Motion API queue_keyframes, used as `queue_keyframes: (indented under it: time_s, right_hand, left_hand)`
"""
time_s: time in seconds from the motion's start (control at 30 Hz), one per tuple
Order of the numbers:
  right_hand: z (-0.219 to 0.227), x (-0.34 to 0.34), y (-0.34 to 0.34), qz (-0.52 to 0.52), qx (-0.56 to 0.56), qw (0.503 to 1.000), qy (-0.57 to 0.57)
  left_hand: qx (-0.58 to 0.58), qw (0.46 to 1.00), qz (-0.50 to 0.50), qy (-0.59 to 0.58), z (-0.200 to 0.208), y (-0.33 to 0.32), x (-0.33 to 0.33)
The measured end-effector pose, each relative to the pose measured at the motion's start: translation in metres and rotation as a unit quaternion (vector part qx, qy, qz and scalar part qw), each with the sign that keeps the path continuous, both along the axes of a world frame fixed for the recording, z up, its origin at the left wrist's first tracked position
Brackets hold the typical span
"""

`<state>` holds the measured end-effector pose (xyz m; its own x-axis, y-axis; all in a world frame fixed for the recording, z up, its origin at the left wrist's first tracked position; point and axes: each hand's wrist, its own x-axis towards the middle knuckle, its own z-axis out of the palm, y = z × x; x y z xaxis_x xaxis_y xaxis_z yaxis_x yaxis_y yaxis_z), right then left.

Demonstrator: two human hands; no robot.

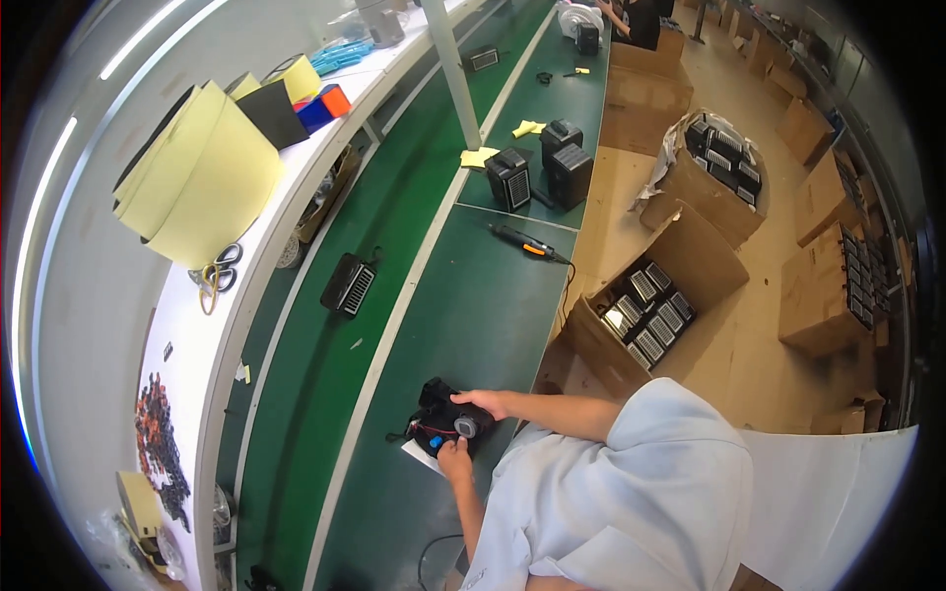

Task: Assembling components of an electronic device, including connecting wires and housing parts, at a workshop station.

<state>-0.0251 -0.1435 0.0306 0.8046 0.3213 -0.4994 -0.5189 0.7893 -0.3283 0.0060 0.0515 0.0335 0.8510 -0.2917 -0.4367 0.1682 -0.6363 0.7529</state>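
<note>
A black device housing (pixel 432 424) with its inside showing lies at the table's near edge, with a thin red wire and a small blue part in it. A round grey speaker (pixel 467 426) sits at its right side. My right hand (pixel 482 402) grips the housing's upper edge, thumb and fingers closed on it. On the lower side my left hand (pixel 454 460) is closed at the housing beside the blue part; its fingertips are partly hidden. A white sheet (pixel 422 455) lies partly under the housing. Farther up the table rests a black and orange electric screwdriver (pixel 530 244) with a cord.
Assembled black devices (pixel 508 179) stand farther along the green table. Another device (pixel 349 285) lies on the green conveyor belt (pixel 296 433). Cardboard boxes (pixel 709 266) of devices stand on the floor. Scissors (pixel 227 268) and yellow rolls (pixel 202 167) sit on the white shelf. Another person (pixel 636 22) is far off.
</note>
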Motion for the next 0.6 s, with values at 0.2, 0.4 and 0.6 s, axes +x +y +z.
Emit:
queue_keyframes:
  time_s: [0.2, 0.4, 0.6]
  right_hand:
    - [0.008, -0.009, -0.012, -0.088, -0.033, 0.995, 0.019]
    - [-0.016, 0.0, -0.023, -0.145, 0.049, 0.988, 0.032]
    - [0.013, 0.003, -0.037, -0.189, -0.109, 0.976, 0.017]
  left_hand:
    - [0.134, 0.978, -0.054, -0.149, -0.03, -0.016, -0.002]
    - [0.118, 0.969, -0.07, -0.206, 0.02, -0.034, -0.006]
    - [0.096, 0.957, 0.105, -0.253, 0.069, -0.001, 0.031]
